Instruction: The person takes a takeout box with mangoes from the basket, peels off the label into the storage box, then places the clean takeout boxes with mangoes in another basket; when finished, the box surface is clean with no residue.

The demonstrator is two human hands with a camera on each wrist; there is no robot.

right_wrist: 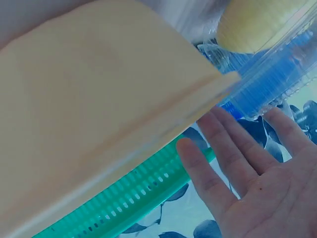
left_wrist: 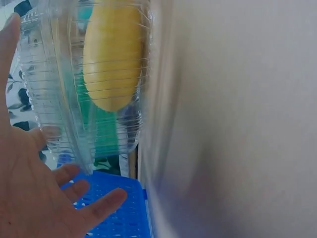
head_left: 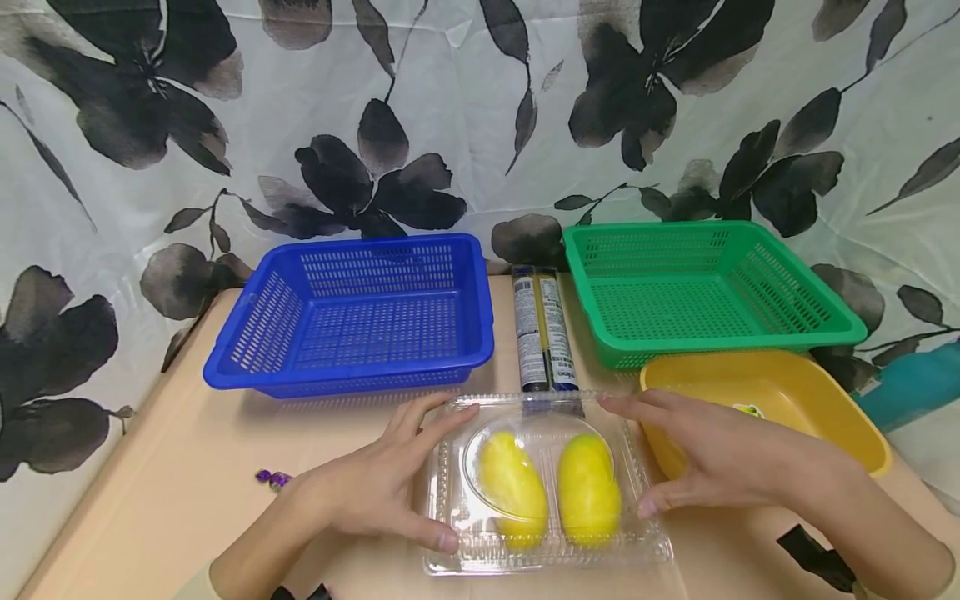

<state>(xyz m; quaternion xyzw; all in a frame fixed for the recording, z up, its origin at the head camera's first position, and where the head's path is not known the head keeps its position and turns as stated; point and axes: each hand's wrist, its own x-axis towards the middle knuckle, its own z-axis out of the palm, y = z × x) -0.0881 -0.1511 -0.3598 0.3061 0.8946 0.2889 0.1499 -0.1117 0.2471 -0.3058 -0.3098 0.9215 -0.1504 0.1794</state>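
A clear plastic clamshell box (head_left: pixel 551 560) stands in the middle of the table, its lid down over two yellow mangoes, one on the left (head_left: pixel 512 483) and one on the right (head_left: pixel 588 492). My left hand (head_left: pixel 375 487) is at the box's left side, thumb at the front corner and fingers reaching to the back corner. In the left wrist view its other fingers (left_wrist: pixel 106 206) spread loosely below the box. Along the right side lies my right hand (head_left: pixel 705 450), index finger touching the back corner and thumb at the side edge. Its fingers look straight and spread in the right wrist view.
A blue basket (head_left: pixel 348 387) stands back left, a green basket (head_left: pixel 720 343) back right. Two labelled cylinders (head_left: pixel 543 333) lie between them. A yellow tray (head_left: pixel 795 371) is close to my right hand. Purple-wrapped candy (head_left: pixel 273 480) lies left; a teal bottle (head_left: pixel 915 383) is far right.
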